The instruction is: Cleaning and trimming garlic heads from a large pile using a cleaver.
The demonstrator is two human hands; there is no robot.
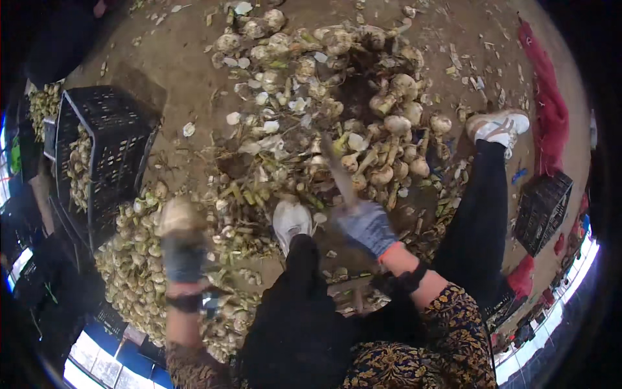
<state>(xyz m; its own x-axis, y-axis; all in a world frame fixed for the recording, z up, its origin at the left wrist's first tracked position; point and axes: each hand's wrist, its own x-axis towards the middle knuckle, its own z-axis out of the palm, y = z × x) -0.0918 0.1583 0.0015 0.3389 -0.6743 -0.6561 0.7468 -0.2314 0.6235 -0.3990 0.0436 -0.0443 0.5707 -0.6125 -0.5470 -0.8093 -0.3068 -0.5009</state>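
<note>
My left hand (184, 257), in a grey glove and smeared by motion, is closed on a pale garlic bulb (181, 216). It hangs over the near edge of a large heap of trimmed garlic bulbs (133, 259) at the left. My right hand (368, 228), also gloved, grips a knife (341, 174) by its handle. The blade points up and away, slightly blurred, across the middle pile. In that pile, garlic bulbs with stems (382, 174) lie to the right of the blade, among cut stalks and loose skins.
A black plastic crate (107, 139) lies tipped at the left, with bulbs inside. Another black crate (544, 211) stands at the far right beside a red cloth (547, 117). My white shoes (291, 220) flank the middle pile. Part of another person in dark clothing (61, 45) shows at upper left.
</note>
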